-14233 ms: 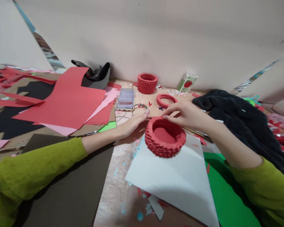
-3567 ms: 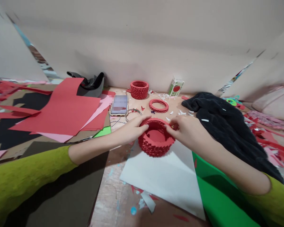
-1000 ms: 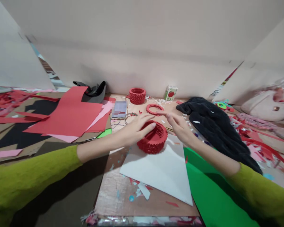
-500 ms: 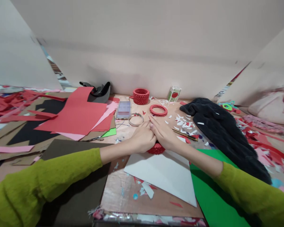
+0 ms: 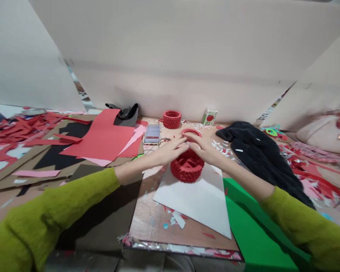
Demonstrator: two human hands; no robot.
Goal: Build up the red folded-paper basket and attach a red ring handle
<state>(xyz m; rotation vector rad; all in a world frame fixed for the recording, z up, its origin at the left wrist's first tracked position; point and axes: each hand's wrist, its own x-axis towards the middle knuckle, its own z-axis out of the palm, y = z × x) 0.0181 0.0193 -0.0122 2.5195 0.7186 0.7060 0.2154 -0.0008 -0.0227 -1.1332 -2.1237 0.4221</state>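
Head view. Landmark: red ridged bowl (image 5: pixel 187 173), upright, directly on a white board (image 5: pixel 200 206); the board probably gives it a flat, clean base. Left hand (image 5: pixel 174 149) comes in over the bowl's left rear, right hand (image 5: pixel 205 149) over its right rear; fingertips meet or nearly meet above the far rim. Fingers extended, nothing clasped in either hand. Cannot tell whether the undersides press on the rim or hover; flat fingers would suit steadying or pressing better than lifting.

Just beyond the bowl: thin red ring (image 5: pixel 192 130), partly masked by the right hand. Farther back, slightly left: taller red cylinder (image 5: pixel 172 120). Phone (image 5: pixel 152 135) left-rear of the bowl, face up, presumably so it can be seen; screen blurred. Red sheets (image 5: pixel 102 136) well left of it. White scraps (image 5: pixel 222 148) right-rear, dark cloth (image 5: pixel 260 162) farther right. Bulky items sit outward, seemingly leaving elbow room around the bowl.
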